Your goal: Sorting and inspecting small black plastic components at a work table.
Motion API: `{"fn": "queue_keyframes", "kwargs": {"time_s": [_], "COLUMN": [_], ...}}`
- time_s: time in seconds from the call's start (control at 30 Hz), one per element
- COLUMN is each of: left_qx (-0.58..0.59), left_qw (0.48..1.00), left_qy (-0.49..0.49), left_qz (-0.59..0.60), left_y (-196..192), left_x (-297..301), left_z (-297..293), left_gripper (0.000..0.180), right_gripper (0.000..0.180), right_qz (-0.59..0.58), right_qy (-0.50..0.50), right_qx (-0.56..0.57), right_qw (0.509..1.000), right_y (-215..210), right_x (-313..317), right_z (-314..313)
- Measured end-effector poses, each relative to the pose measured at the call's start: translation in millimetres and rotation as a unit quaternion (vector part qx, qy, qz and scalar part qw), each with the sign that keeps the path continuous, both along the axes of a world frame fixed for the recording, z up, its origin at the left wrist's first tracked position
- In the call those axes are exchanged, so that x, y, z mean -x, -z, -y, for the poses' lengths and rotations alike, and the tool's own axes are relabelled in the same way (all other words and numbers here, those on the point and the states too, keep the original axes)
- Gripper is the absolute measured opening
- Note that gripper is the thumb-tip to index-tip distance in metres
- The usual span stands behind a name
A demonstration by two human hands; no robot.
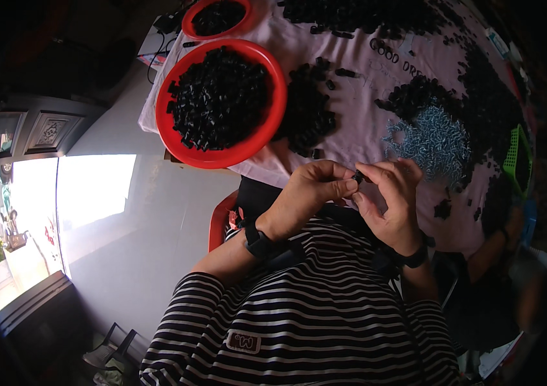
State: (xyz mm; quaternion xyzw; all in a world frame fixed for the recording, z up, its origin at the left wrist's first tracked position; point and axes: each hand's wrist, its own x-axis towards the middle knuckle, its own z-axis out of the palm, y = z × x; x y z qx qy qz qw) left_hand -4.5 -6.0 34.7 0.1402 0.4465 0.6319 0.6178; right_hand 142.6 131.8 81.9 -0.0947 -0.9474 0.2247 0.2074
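A small black plastic part is pinched between my two hands over the near edge of the cloth-covered table. My left hand grips it with thumb and forefinger from the left. From the other side my right hand holds it between its fingertips, the other fingers curled. The part is too small to show its exact kind. Just beyond my hands lies a loose heap of similar black parts. To the right is a pile of small silvery-blue screws.
A red basin full of black parts stands at the left table edge, with a smaller red basin behind it. More black parts lie at the back. A green basket and another person's arm are at the right.
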Motion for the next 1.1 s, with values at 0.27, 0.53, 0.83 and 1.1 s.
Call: {"fn": "queue_keyframes", "kwargs": {"time_s": [0.27,0.53,0.83,1.1], "left_qx": [-0.004,0.011,0.018,-0.028], "left_qw": [1.0,1.0,0.993,0.995], "left_qy": [0.021,0.022,0.111,0.092], "left_qz": [0.003,0.014,-0.037,0.026], "left_y": [6,4,8,7], "left_x": [-2,0,2,-4], "left_z": [-1,-2,2,6], "left_gripper": [0.022,0.021,0.044,0.039], "right_gripper": [0.048,0.046,0.032,0.021], "right_qz": [0.016,0.037,0.014,-0.029], "right_qy": [0.004,0.003,0.004,-0.026], "right_qx": [-0.071,-0.101,-0.126,-0.129], "right_qw": [0.997,0.994,0.992,0.991], "right_y": [7,5,12,11], "right_x": [-3,-4,-1,-5], "right_z": [6,11,11,22]}}
